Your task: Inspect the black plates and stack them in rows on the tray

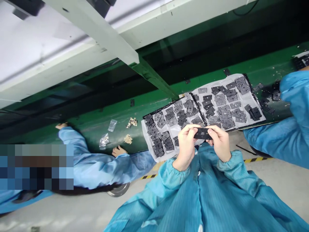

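Note:
A flat black rectangular part [202, 133] with small holes is stretched between my two hands, close to my chest. My left hand [187, 141] pinches its left end between thumb and fingers. At the other end, my right hand [220, 141] grips it the same way. Just beyond my hands, two trays lined with white sheeting lie side by side: the left tray [174, 131] and the right tray [244, 99]. Many similar dark flat parts [224, 112] lie in them in loose piles. Which face of the held part carries details underneath cannot be seen.
To the left, a co-worker's sleeve [96, 167] and hand [119, 150] rest at the green bench [96, 125]. Small plastic bags [104, 141] and piles of tiny pieces [131, 122] lie there. Another blue sleeve [270, 135] is at right. A pale beam [101, 29] crosses overhead.

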`<state>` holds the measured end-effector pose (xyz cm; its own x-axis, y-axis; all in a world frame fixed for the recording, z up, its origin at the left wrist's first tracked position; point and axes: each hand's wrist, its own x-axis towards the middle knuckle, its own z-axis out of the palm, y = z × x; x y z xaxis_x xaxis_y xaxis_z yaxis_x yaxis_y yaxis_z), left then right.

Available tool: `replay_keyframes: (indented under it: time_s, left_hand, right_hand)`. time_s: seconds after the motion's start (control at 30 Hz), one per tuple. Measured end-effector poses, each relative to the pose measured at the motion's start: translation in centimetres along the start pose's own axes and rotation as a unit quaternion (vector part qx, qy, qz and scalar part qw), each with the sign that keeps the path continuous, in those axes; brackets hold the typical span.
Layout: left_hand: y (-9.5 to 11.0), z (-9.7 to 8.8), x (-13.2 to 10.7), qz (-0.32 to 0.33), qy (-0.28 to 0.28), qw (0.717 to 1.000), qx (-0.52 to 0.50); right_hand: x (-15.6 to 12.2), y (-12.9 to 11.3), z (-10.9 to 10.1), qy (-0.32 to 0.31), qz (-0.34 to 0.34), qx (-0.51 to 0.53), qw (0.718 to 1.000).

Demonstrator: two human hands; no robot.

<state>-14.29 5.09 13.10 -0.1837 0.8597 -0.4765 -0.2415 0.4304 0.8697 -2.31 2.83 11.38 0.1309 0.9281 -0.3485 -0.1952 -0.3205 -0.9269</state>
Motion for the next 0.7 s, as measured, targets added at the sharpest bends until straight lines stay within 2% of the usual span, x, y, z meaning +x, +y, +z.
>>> replay_keyframes:
  time_s: [0.13, 0.27, 0.33, 0.43, 0.5, 0.53, 0.6, 0.63, 0.7]
  left_hand:
    - [-1.7, -1.6, 0.0, -0.005, 0.032, 0.999, 0.014]
    - [-3.4, -3.4, 0.0, -0.024, 0.040, 0.999, 0.021]
    - [-3.9, -4.3, -0.2, -0.022, 0.025, 0.999, 0.039]
    - [-5.2, -6.3, -0.1, -0.025, -0.036, 0.996, 0.076]
    - [-6.9, -8.6, 0.3, -0.028, -0.051, 0.994, 0.088]
    - [-8.1, -10.0, 0.6, -0.038, -0.033, 0.995, 0.091]
    - [-10.7, -13.4, 1.2, -0.087, 0.048, 0.990, 0.097]
    - [-12.1, -15.2, 1.4, -0.131, 0.103, 0.982, 0.090]
    - [-14.6, -18.6, 1.2, -0.176, 0.161, 0.968, 0.080]
  right_hand:
    - [0.1, 1.4, 0.2, -0.051, 0.013, -0.003, 0.999]
    - [0.2, 4.1, 0.3, -0.112, 0.029, -0.021, 0.993]
    - [0.2, 5.8, 0.3, -0.150, 0.047, -0.025, 0.987]
    - [1.0, 8.9, -0.6, -0.179, 0.078, -0.035, 0.980]
    - [2.7, 11.2, -2.2, -0.141, 0.070, -0.103, 0.982]
    - [3.9, 12.3, -3.3, -0.102, 0.054, -0.156, 0.981]
    - [6.8, 14.2, -5.8, -0.019, 0.007, -0.256, 0.966]
    - [8.3, 14.9, -7.1, 0.004, -0.008, -0.283, 0.959]
    - [11.1, 15.6, -9.4, 0.031, -0.045, -0.332, 0.942]
